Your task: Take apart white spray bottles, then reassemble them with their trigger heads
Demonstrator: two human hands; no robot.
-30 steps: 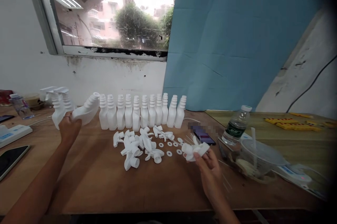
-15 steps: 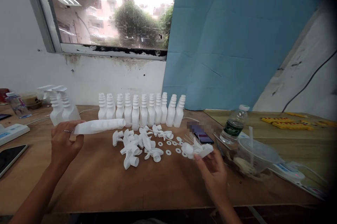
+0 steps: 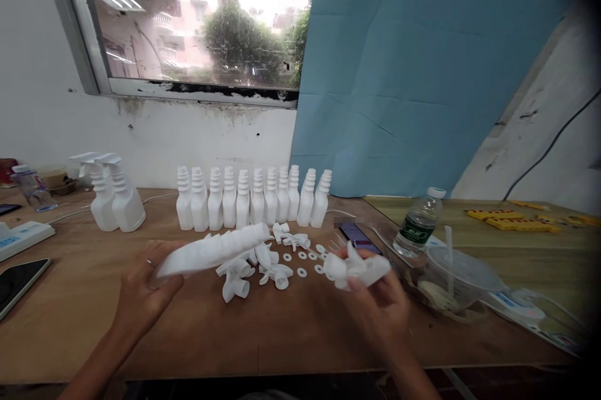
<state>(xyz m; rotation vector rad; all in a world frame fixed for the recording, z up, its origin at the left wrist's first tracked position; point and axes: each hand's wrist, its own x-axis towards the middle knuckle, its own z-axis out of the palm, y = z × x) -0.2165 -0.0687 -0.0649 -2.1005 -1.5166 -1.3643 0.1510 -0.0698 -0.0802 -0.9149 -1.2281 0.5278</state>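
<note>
My left hand (image 3: 148, 281) is wrapped round the base of a white bottle (image 3: 213, 251), which lies nearly level with its ribbed neck pointing right. In my right hand (image 3: 382, 306) is a white spray head (image 3: 357, 267), its round collar facing left toward the bottle neck. A gap remains between the two. Below and behind the bottle, a pile of loose spray heads (image 3: 235, 278) lies on the brown table (image 3: 211, 343). Small white rings (image 3: 302, 273) are scattered beside the right hand. Several white bottles (image 3: 243, 200) stand in a row behind.
Two bottles with spray heads (image 3: 126, 203) stand at the back left. A phone (image 3: 21, 281) lies at the left edge, another phone (image 3: 359, 237) behind my right hand. On the right are a water bottle (image 3: 417, 225) and a plastic bowl (image 3: 462, 271) with a straw.
My left hand has moved right with the bottle, bringing its neck over the pile of spray heads. The spray head in my right hand has turned slightly and shifted a little right.
</note>
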